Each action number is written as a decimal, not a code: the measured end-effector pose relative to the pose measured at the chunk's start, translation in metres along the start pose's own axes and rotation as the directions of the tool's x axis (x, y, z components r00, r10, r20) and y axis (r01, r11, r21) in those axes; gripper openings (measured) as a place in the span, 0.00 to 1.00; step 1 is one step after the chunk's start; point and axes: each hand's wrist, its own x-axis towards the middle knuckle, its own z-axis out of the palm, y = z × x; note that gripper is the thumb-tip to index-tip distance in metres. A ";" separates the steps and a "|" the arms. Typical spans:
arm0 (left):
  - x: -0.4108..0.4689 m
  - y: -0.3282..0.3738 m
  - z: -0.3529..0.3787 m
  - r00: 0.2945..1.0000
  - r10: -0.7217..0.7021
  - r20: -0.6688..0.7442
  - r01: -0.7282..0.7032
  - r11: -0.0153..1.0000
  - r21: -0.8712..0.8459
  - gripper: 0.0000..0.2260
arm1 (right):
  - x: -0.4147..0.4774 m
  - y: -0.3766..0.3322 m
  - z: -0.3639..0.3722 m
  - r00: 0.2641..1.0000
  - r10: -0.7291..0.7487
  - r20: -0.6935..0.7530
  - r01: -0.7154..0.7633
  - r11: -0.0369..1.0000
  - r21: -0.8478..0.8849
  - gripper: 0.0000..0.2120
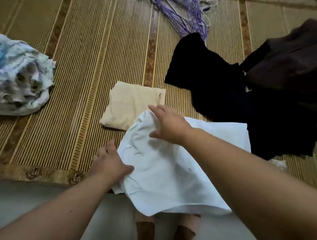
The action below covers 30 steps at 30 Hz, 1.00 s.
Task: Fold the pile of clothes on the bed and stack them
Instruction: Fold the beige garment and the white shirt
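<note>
While a white garment (170, 167) is spread across the lower centre of the frame, its near edge hanging over the edge of the bed, it is held at two places by bare hands. The left hand (109, 161), at the lower centre left, is closed on the garment's left edge, with the thumb laid on top of the cloth and the fingers tucked beneath or beside it. The right hand (169, 124), just above the centre of the garment, is laid on its upper left part with fingers spread wide; whether cloth is pinched under the palm cannot be told. A folded cream garment (131, 106) is seen lying flat just beyond the white one, at the middle of the frame, its near corner covered by the white cloth. A heap of black clothing (226, 97) is piled at the right, touching the far right edge of the white garment, and a dark brown garment (291, 59) is bunched above it toward the upper right. A crumpled patterned white-and-blue cloth (19, 75) is placed at the left edge, well apart from the rest. Purple hangers (181, 14) are tangled at the top centre. All of it is borne by a woven striped bamboo mat (87, 63).
</note>
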 end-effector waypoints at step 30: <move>-0.162 0.205 0.066 0.751 0.605 0.266 -0.491 0.780 -0.388 0.27 | -0.124 0.196 -0.058 0.797 0.554 -0.241 -0.510 0.831 0.225 0.14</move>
